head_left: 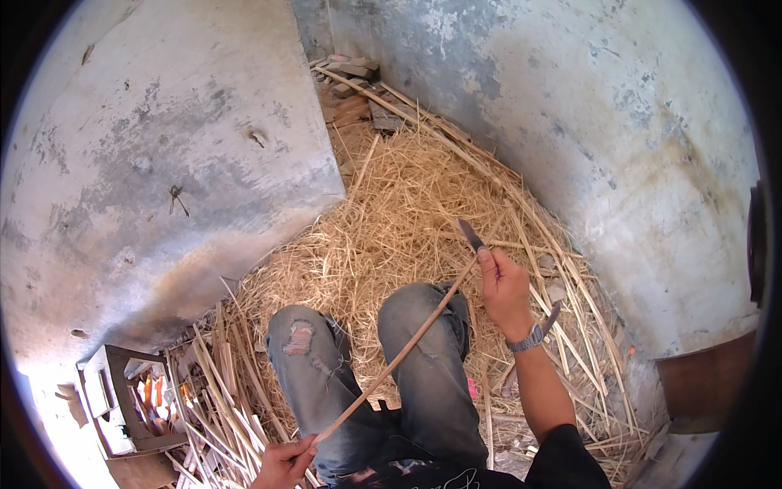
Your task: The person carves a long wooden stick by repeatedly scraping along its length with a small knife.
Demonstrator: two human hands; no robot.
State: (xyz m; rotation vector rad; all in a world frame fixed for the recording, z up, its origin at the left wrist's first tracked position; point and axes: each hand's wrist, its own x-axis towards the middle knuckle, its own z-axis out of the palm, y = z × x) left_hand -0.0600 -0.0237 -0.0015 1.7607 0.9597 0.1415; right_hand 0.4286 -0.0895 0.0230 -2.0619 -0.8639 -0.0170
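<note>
A long thin tan stick (399, 356) slants up to the right across my jeans-clad thighs. Its lower end is pinched in my left hand (285, 463), at the bottom edge of the view. My right hand (507, 289) is closed round a knife, beyond my right knee. The dark knife blade (470, 235) points up and left out of the fist, and the handle is hidden by the fingers. At the blade's base, by my right thumb, the stick's upper end meets the knife. Whether the thumb presses on the stick I cannot tell.
Loose straw-like shavings (399, 187) cover the floor ahead. Long split strips (464, 147) lie along the right wall (619, 138); more strips (220, 391) heap at my left beside a dark open frame (134, 399). A grey pointed piece (552, 316) shows beside my right wrist.
</note>
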